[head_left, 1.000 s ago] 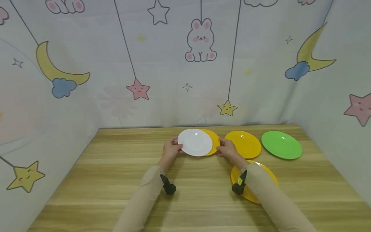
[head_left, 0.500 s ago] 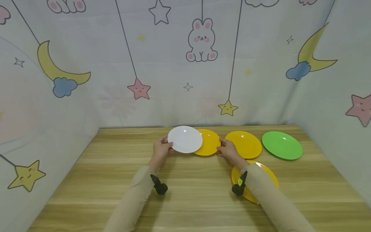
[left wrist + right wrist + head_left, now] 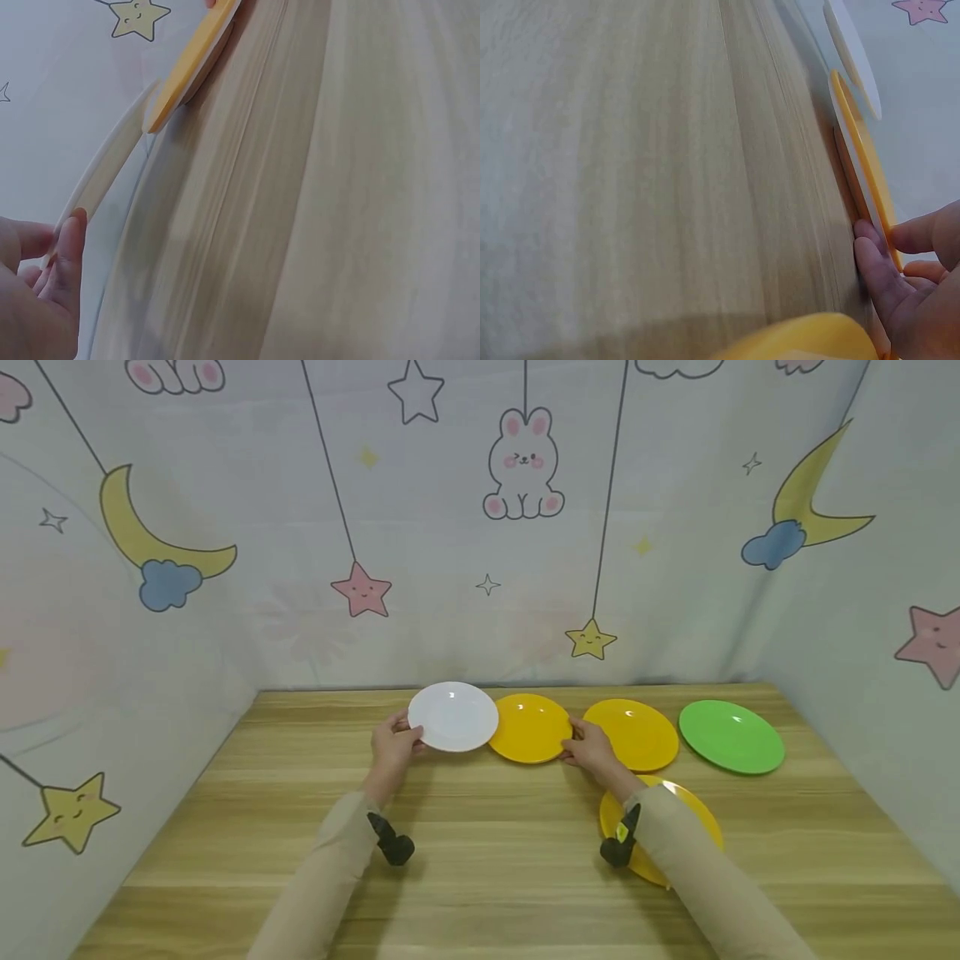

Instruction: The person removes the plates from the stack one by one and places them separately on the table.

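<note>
Near the back of the table, a white plate (image 3: 453, 717) is held up at its left rim by my left hand (image 3: 393, 745). In the left wrist view the thumb and fingers pinch that white plate (image 3: 105, 169), tilted and clear of the tabletop. Just right of it, a yellow plate (image 3: 529, 729) has its right rim pinched by my right hand (image 3: 591, 750). The right wrist view has this yellow plate (image 3: 866, 161) between thumb and fingers, low over the table. The white plate's right edge slightly overlaps the yellow plate's left edge in the head view.
A second yellow plate (image 3: 637, 735) lies right of my right hand, with a green plate (image 3: 731, 737) farther right. Another yellow plate (image 3: 693, 810) lies nearer, partly hidden under my right sleeve (image 3: 701, 860). A patterned curtain (image 3: 435, 643) stands behind the wooden table (image 3: 487, 860).
My left hand has carried the white plate leftward and slightly up from over the yellow plate, so most of the yellow plate now shows. My right hand has stayed on the yellow plate's rim.
</note>
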`<state>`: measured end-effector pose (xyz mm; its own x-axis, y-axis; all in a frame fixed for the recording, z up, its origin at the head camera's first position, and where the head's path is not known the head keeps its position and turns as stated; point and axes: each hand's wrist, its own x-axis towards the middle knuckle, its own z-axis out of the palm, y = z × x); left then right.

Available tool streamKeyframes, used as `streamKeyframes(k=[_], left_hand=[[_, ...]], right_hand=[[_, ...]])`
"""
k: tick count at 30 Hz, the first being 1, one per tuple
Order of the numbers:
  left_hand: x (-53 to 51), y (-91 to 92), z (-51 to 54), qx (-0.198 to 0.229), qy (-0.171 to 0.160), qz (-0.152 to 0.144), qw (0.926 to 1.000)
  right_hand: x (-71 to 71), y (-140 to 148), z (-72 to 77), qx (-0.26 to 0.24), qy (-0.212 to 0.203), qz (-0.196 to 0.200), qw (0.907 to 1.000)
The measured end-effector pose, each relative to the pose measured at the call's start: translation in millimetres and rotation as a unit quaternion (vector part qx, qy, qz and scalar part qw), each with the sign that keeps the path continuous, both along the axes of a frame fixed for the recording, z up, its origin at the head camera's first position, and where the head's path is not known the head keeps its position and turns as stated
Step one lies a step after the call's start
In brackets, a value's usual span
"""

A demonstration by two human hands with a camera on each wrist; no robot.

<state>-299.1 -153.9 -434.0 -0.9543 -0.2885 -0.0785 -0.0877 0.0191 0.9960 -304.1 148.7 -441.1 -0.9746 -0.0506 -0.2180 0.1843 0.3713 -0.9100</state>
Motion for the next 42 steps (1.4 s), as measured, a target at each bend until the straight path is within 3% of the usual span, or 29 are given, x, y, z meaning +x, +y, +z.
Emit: streamKeyframes(k=[15,21,42], left_hand=[[4.5,-23.6,-2.3,-0.001,-0.015,0.014,0.9998],[7.4,-27.7,-2.3,-0.007,-0.016,0.017,0.9997],[9.6,-31.3,-16.8,-0.025,-0.024,0.013,0.9993]], right_hand=[[-0.1,-1,0.1,0.0,0.002,-0.001,1.0],[-0.6,-1,-0.1,-0.002,0.001,-0.001,1.0],[-0.1,0,-1.7,-0.004,0.0,0.001,1.0]])
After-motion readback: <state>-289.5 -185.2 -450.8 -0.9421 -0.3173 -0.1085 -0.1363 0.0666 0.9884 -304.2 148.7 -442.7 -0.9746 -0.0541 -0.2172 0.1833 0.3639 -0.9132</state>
